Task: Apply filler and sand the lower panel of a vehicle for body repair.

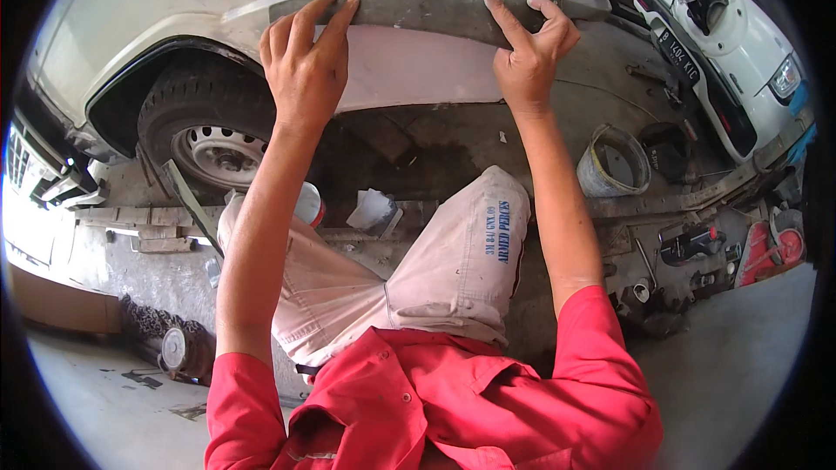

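Left hand [305, 65] and right hand [533, 52], fingers spread, rest tips on the dark strip [418, 7] along the car [418, 65]. Even pressure at both ends should keep it flat.

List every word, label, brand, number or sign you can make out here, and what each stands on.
Right trouser leg: blue printed letters and numbers along the thigh; legible, not copied out.
White car, dark number plate: pale letters and digits; legible, not copied out.
Dark item with a red end: any marking is too small to read.
Dark strip: no lettering shows.
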Tool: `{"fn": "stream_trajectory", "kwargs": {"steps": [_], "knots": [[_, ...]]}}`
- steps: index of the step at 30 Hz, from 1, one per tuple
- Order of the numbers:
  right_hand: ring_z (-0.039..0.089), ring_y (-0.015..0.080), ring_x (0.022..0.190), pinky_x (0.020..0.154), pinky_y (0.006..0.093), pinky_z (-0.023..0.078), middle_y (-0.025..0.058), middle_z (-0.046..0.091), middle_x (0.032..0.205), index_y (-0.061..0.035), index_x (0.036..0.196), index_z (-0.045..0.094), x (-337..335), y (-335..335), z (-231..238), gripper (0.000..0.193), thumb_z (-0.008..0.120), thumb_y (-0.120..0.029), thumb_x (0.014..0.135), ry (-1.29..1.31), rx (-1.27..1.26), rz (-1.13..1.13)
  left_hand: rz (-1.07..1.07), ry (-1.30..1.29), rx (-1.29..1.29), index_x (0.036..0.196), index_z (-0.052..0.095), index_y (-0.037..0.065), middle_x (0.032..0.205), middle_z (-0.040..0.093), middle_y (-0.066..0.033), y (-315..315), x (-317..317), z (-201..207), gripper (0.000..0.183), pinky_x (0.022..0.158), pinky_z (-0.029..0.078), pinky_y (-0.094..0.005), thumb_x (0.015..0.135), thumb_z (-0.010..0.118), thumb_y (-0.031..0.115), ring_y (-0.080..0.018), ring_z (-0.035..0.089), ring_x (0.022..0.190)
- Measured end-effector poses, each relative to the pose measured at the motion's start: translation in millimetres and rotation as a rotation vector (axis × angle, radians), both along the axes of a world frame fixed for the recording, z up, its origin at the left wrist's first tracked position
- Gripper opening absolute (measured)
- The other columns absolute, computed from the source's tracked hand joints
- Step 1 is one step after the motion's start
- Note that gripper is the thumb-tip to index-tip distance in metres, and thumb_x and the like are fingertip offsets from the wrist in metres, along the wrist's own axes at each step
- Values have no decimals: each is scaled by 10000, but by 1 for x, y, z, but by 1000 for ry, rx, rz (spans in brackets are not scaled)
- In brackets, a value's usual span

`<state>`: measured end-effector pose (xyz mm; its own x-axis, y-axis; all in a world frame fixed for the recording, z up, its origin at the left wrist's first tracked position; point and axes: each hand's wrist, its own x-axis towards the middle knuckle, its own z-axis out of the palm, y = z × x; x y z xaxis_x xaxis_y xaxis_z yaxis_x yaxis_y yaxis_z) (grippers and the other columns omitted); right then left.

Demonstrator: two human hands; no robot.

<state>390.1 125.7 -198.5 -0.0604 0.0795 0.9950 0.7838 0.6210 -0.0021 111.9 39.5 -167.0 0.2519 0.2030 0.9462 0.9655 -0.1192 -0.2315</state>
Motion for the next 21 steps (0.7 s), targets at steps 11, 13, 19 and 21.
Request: {"fn": "stream_trajectory", "kwargs": {"steps": [11,13,19,21], "knots": [[406,328,1128,1018,411,368,115,490,1245,-350,1290,770,0,2,-14,869,583,175,623,-2,-2,15,18,-19,-5,1298,751,284,1256,677,37,0,2,-15,462,1002,459,-397,876,767,95,-228,613,1070],[394,330,1117,989,396,399,116,485,1244,-348,1294,768,-1,0,-17,883,600,205,627,-4,-16,12,14,-23,-9,1294,753,282,1254,678,36,1,2,-20,460,1003,459,-397,875,769,95,-230,612,1069],[393,330,1107,981,396,408,122,481,1241,-349,1302,763,-1,3,-34,878,591,206,644,-3,-28,21,19,-22,-12,1283,760,276,1245,678,30,0,3,-31,459,1009,462,-406,866,773,86,-239,608,1081],[392,333,1115,971,391,419,123,471,1245,-355,1311,756,-1,2,-40,886,591,213,652,-23,-51,-22,18,-31,-21,1288,757,278,1256,673,26,0,2,-38,477,1022,462,-413,856,775,77,-247,603,1098]]}}
